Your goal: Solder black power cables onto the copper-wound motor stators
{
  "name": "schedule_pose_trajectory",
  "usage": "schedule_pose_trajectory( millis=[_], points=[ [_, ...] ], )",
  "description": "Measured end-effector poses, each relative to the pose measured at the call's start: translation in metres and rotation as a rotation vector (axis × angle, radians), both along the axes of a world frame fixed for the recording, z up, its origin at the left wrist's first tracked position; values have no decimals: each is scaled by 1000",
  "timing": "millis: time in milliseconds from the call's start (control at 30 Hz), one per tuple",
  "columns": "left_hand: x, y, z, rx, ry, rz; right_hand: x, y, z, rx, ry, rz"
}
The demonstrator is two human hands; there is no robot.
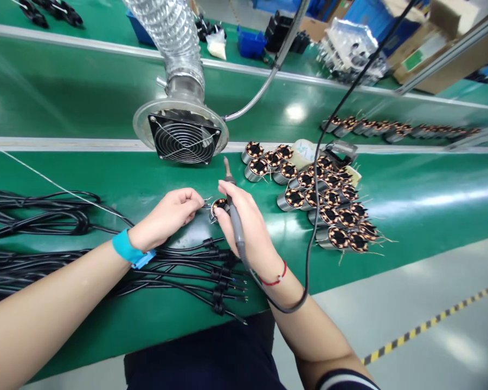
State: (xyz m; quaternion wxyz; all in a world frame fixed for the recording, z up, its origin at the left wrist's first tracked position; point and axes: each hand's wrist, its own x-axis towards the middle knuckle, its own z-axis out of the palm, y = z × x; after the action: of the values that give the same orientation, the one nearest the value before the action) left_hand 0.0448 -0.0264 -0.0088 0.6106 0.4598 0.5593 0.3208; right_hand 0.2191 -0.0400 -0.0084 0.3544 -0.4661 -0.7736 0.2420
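Observation:
In the head view my right hand (248, 225) has a soldering iron (235, 216) tucked along it, its tip (226, 162) pointing away from me. The thumb and fingers of that hand are also at a motor stator (218, 207) with copper windings, which stands on the green bench. My left hand (177, 211) is closed in a pinch at the stator's left side, and thin wire ends (207, 201) stick out from its fingertips. A blue band is on the left wrist. What lies inside the pinch is mostly hidden.
Black cables (211, 271) with stripped ends lie below my left forearm; more coils (36, 214) are at the left. A fume extractor fan (185, 140) hangs ahead. Several stators (329, 200) stand at the right. The iron's cord (315, 216) loops over my right forearm.

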Motion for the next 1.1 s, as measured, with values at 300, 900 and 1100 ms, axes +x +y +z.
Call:
schedule_pose_trajectory(
  millis=[300,900,1100],
  points=[
    [0,-2,3,32,-8,-2,-17,-2,-7,-33,26,-203],
    [-8,-11,-14,435,186,-66,-22,2,-28,-176,490,-106],
    [-9,-10,-8,504,335,-113,-19,2,-33,-168,483,-63]
  ],
)
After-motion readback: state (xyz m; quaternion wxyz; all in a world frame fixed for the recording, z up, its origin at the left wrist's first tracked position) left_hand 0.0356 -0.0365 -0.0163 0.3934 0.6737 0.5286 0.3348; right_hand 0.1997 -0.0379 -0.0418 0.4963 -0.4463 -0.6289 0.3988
